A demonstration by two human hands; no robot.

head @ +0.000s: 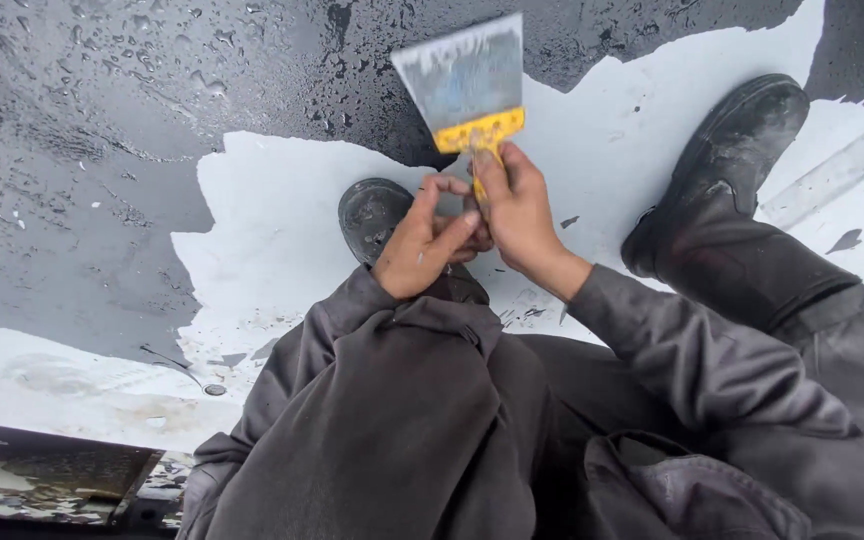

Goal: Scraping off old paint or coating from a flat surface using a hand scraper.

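Fingers of the right hand were wrapped tight round the scraper handle, blade just above them, left hand curled beside, so a slip might cut them.

The ground was a flat surface seen from above, outdoors by the look of the even, dull daylight. A dark grey, wet coating covered the upper left, beaded with water drops and glossy in places. A bare white area with a ragged, torn-looking edge spread across the middle and right. Small dark flakes lay scattered on the white. A pale raised strip ran diagonally at the far right. A dark, stained ledge crossed the lower left corner.
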